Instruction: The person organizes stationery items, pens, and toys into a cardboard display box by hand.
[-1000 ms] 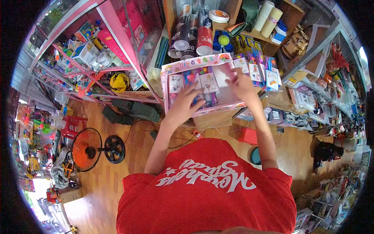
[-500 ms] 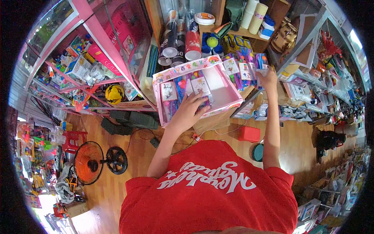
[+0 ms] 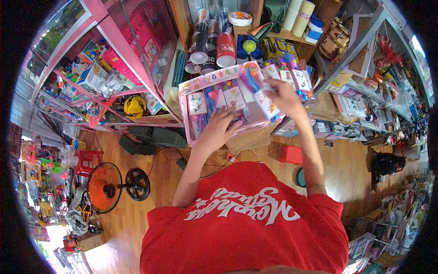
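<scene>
A pink and white display box (image 3: 211, 78) holds colourful craft packets with white cards at its left and middle. My left hand (image 3: 219, 129) lies spread over the packets inside, its fingertips on the lower part of a packet (image 3: 234, 99). My right hand (image 3: 286, 101) grips a blue and purple craft packet (image 3: 267, 104), slightly blurred, tilted over the right part of the box. More packets of the same kind (image 3: 301, 80) lie just right of the box, beyond my right hand.
Behind the box stand clear-topped tubes (image 3: 226, 50), a tape roll (image 3: 240, 18) and a yellow-green ball (image 3: 249, 45). Glass cases flank both sides. On the floor are a fan (image 3: 104, 187), a red stool (image 3: 88, 162) and a red box (image 3: 291, 155).
My right hand has moved left from the packets beside the box and now carries one over the box. My left hand has barely moved.
</scene>
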A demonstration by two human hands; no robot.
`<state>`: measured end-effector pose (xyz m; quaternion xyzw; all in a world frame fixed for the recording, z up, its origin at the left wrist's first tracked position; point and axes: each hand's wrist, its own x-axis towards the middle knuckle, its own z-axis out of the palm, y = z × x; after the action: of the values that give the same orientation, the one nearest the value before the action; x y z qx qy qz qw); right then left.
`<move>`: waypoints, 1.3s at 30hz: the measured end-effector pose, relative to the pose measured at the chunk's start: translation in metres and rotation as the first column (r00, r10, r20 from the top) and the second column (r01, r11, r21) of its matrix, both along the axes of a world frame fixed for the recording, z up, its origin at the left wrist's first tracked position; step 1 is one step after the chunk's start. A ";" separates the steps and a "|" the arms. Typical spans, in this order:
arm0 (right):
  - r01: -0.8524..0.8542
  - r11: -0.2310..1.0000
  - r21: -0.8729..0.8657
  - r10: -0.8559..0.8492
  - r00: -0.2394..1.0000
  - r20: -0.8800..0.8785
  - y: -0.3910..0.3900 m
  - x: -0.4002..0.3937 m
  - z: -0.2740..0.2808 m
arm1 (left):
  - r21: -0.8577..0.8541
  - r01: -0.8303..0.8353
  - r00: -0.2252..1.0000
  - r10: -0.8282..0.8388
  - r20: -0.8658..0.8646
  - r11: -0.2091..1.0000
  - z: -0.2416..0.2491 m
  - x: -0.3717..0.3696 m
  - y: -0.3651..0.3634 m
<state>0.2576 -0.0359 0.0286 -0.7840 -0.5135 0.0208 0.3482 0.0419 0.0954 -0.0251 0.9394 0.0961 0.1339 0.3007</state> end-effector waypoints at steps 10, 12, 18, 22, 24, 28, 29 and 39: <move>0.157 0.959 -0.235 -0.147 0.987 0.058 0.048 -0.010 -0.056 | -0.016 -0.027 1.000 0.027 0.010 1.000 -0.003 -0.001 -0.001; 0.120 0.973 -0.199 -0.105 0.991 0.082 0.053 -0.009 -0.063 | -0.027 -0.022 1.000 0.022 0.009 0.999 -0.003 -0.001 0.000; 0.100 0.940 -0.327 -0.089 0.995 0.048 0.046 -0.021 -0.045 | -0.034 -0.005 1.000 0.005 0.012 0.999 -0.004 0.001 0.001; 0.031 0.980 -0.195 -0.010 0.994 0.110 0.036 -0.026 -0.048 | 0.006 -0.011 1.000 0.011 -0.024 1.000 0.002 0.000 -0.001; -0.076 0.996 0.056 0.069 0.991 0.114 0.016 -0.031 -0.034 | 0.006 0.001 0.999 -0.002 0.032 1.000 0.005 -0.001 0.000; -0.050 0.969 0.242 0.098 0.976 -0.193 -0.049 -0.027 0.012 | -0.056 0.008 0.986 0.001 0.164 0.998 0.023 -0.005 -0.010; -0.009 0.946 0.323 0.058 0.988 -0.143 -0.066 -0.024 0.018 | -0.088 0.011 0.975 0.008 0.220 0.996 0.031 -0.006 -0.017; 0.738 0.612 0.284 -0.396 0.596 -0.698 -0.230 -0.030 -0.084 | -0.254 0.426 0.892 -0.450 -0.039 0.868 0.023 -0.019 -0.109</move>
<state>0.2278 -0.2662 -0.0554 -0.7297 -0.0737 -0.0113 0.6797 0.0227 -0.0131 -0.0021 0.8988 -0.0896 0.0039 0.4290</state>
